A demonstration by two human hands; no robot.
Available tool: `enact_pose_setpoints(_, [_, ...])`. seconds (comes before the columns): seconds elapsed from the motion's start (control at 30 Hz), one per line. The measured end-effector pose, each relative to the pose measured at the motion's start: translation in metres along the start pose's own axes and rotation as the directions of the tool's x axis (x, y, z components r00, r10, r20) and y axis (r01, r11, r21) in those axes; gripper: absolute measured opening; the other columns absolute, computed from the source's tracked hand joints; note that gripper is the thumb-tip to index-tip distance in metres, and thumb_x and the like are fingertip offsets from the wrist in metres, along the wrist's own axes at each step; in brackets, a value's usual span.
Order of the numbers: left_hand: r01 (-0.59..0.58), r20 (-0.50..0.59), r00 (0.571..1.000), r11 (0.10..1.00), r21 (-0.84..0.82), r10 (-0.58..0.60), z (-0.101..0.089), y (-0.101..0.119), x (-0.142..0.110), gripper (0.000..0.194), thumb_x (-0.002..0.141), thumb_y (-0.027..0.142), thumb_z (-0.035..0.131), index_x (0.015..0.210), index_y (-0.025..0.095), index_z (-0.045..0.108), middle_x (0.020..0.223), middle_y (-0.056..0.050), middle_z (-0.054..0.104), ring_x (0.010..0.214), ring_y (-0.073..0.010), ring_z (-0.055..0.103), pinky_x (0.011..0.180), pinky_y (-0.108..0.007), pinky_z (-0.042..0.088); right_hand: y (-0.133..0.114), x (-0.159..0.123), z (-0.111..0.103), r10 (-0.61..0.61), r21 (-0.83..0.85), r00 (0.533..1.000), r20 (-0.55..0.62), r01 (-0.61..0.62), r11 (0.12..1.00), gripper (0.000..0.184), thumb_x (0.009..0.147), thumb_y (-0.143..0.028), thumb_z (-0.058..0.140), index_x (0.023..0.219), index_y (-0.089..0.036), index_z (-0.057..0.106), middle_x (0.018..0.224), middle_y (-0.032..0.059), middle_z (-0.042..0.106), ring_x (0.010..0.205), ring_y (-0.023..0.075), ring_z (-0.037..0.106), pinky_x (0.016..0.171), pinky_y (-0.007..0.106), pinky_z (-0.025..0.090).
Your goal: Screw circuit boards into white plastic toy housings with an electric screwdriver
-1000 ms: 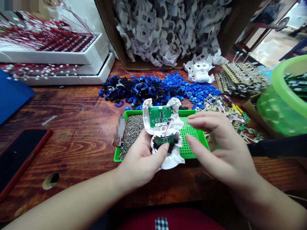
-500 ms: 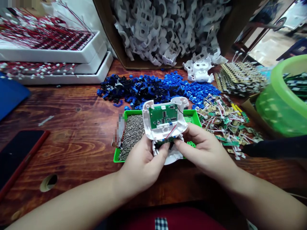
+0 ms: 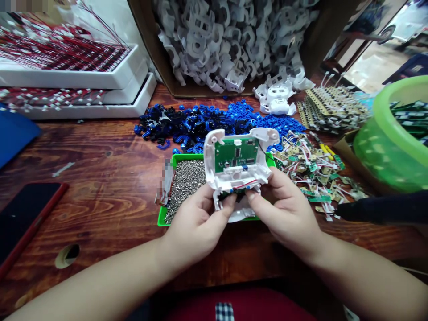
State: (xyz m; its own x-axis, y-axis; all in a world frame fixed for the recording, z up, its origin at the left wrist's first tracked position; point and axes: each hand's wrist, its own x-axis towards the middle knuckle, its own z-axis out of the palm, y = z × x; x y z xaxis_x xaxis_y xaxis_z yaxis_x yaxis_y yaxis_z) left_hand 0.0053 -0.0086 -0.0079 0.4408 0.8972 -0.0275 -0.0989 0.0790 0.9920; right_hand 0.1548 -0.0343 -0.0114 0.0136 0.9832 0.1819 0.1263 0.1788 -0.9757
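Note:
A white plastic housing (image 3: 210,165) in two hinged-looking halves is held between my hands above the green tray (image 3: 162,219). Its upper half stands tilted up and carries a green circuit board (image 3: 227,154) with a white connector. My left hand (image 3: 203,218) is closed round the left side, its thumb pressing inside the lower half. On the right side, my right hand (image 3: 282,207) grips the housing, thumb also pressed at the lower half's inner edge. A red wire (image 3: 249,183) runs along the joint between the halves. The fingertips underneath are hidden.
Small screws (image 3: 187,185) fill the tray's left part. Behind lie blue and black plastic parts (image 3: 197,122). A box (image 3: 174,87) of white shells stands at the back. Wired boards (image 3: 317,171), yellow-handled pliers (image 3: 326,150) and a green basket (image 3: 374,147) are right; a phone (image 3: 26,218) lies left.
The housing has shifted slightly right and up, and its upper half is tipped more upright. My right hand has moved a little with it; both hands keep their hold.

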Motion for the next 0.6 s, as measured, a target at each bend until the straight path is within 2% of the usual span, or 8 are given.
enact_pose_setpoints(0.1, [-0.035,0.015,0.999,0.999,-0.013,0.035,-0.0009,-0.0002,0.0001,0.031,0.087,0.024,0.055,0.117,0.018,0.058,0.119,-0.006,0.064,0.108,-0.0188,0.060,0.095,-0.027,0.046,0.0001,0.0007,-0.0008,-0.006,0.022,1.000,0.018,0.006,1.000,0.009,0.086,-0.021,0.048,0.094,-0.022,0.052,0.088,0.0020,0.059,0.077,0.0122,0.056,0.076,0.027,0.051])
enact_pose_setpoints(0.23, [0.061,0.025,0.998,0.991,-0.116,-0.059,-0.0034,0.0014,0.0038,0.033,0.086,0.025,0.057,0.118,0.020,0.056,0.115,-0.005,0.066,0.099,-0.0186,0.064,0.085,-0.026,0.051,-0.0011,0.0034,-0.0050,0.028,0.075,0.987,0.161,-0.040,0.996,0.024,0.087,-0.024,0.050,0.110,-0.023,0.048,0.110,0.0043,0.058,0.091,0.0128,0.059,0.083,0.027,0.051])
enact_pose_setpoints(0.33, [0.099,0.025,0.995,0.981,-0.165,-0.096,-0.0061,0.0016,0.0063,0.031,0.084,0.026,0.060,0.115,0.021,0.059,0.109,-0.005,0.069,0.091,-0.0186,0.067,0.083,-0.027,0.052,-0.0029,0.0053,-0.0075,0.050,0.086,0.972,0.229,-0.072,0.994,0.028,0.086,-0.023,0.052,0.114,-0.023,0.046,0.117,0.0047,0.056,0.097,0.0126,0.059,0.088,0.026,0.050])
enact_pose_setpoints(0.5, [0.131,-0.029,0.990,0.982,-0.139,-0.136,-0.0078,0.0009,0.0053,0.028,0.079,0.026,0.065,0.106,0.021,0.063,0.097,-0.004,0.072,0.091,-0.0214,0.067,0.079,-0.029,0.053,-0.0024,0.0054,-0.0045,0.042,0.049,0.978,0.207,-0.053,0.997,0.035,0.085,-0.017,0.053,0.119,-0.022,0.044,0.119,0.0048,0.057,0.104,0.0127,0.058,0.090,0.025,0.049])
enact_pose_setpoints(0.6, [0.055,-0.061,0.996,0.995,-0.080,-0.060,-0.0071,0.0022,0.0048,0.027,0.080,0.023,0.065,0.107,0.023,0.064,0.105,-0.001,0.071,0.100,-0.0198,0.064,0.087,-0.027,0.050,0.0027,0.0058,0.0009,-0.011,0.067,0.986,0.168,0.000,0.998,0.035,0.085,-0.015,0.052,0.118,-0.023,0.044,0.120,0.0039,0.057,0.106,0.0124,0.057,0.091,0.025,0.049])
